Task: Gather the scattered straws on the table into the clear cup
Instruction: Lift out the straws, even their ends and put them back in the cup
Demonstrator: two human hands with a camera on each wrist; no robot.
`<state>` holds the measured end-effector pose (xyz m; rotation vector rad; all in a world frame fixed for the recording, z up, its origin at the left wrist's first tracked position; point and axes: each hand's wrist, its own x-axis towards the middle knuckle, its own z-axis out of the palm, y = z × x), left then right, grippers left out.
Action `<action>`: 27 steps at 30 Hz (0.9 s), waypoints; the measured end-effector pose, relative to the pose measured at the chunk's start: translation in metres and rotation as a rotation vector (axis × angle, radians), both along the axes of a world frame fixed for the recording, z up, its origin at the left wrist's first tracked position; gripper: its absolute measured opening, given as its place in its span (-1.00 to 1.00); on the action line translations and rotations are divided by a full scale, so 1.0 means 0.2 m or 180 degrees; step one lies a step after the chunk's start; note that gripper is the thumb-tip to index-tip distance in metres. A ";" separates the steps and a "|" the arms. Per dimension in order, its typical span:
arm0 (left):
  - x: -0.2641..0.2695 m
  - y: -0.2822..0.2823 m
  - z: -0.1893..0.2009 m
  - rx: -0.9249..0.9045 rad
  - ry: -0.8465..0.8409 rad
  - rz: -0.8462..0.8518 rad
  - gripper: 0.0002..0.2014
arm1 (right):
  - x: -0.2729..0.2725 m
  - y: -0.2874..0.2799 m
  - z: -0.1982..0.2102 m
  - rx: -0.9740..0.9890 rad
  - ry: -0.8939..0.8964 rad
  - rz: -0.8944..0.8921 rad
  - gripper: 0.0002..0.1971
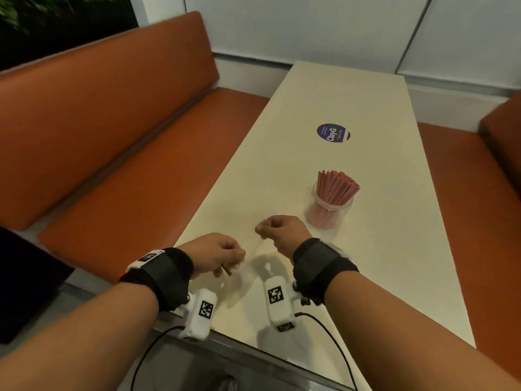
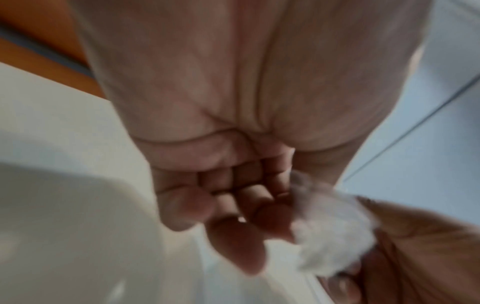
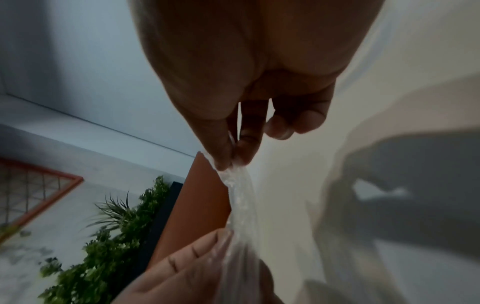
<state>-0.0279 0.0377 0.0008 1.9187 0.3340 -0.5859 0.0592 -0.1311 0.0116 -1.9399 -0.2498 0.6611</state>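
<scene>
A clear cup (image 1: 329,213) packed with upright pink straws (image 1: 337,186) stands on the cream table (image 1: 310,94), just right of my right hand. Both hands hover over the table's near end, pulling a thin clear plastic wrapper (image 3: 241,201) between them. My right hand (image 1: 260,231) pinches its top end between thumb and finger. My left hand (image 1: 236,261) has its fingers curled round the other end, which looks crumpled in the left wrist view (image 2: 332,230). The end of a brownish-pink straw (image 1: 225,270) pokes out below the left hand.
A round blue sticker (image 1: 333,133) lies on the table beyond the cup. Orange benches (image 1: 127,153) run along both sides. A white wall (image 1: 310,26) closes the far end. The table's near edge (image 1: 239,342) lies under my wrists.
</scene>
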 end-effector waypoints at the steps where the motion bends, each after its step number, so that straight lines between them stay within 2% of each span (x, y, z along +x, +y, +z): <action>1: -0.01 0.05 -0.01 0.0111 0.0075 0.0081 -0.78 | -0.01 0.05 -0.02 -0.0123 -0.0046 0.0005 -0.78; 3: -0.04 0.16 -0.03 0.0578 0.0335 0.0127 -0.76 | -0.02 0.14 -0.06 -0.0433 -0.0281 -0.0149 -0.70; 5: -0.07 0.27 -0.05 0.0980 0.0567 0.0053 -0.74 | -0.05 0.20 -0.09 -0.0762 -0.0930 0.0055 -0.68; 8: -0.08 0.33 -0.06 0.1221 0.0704 0.0013 -0.73 | -0.09 0.29 -0.12 -0.1517 -0.1808 0.1386 -0.67; 9: -0.07 0.33 -0.06 0.1272 0.0686 0.0007 -0.73 | -0.10 0.32 -0.14 -0.1800 -0.1900 0.1767 -0.62; 11: -0.07 0.33 -0.06 0.1511 0.0636 -0.0153 -0.71 | -0.11 0.36 -0.18 -0.2196 -0.1967 0.2169 -0.57; 14: -0.10 0.36 -0.07 0.2065 0.0683 -0.0505 -0.69 | -0.11 0.38 -0.20 -0.2363 -0.2123 0.2263 -0.59; 16: -0.13 0.40 -0.09 0.2164 0.0729 -0.0562 -0.69 | -0.11 0.38 -0.20 -0.2409 -0.2168 0.2270 -0.60; 22: -0.16 0.43 -0.09 0.2097 0.0721 -0.0556 -0.71 | -0.12 0.37 -0.19 -0.2273 -0.2108 0.2226 -0.62; 27: -0.16 0.45 -0.08 0.1773 0.0770 -0.0459 -0.69 | -0.11 0.34 -0.20 -0.2140 -0.2081 0.2033 -0.59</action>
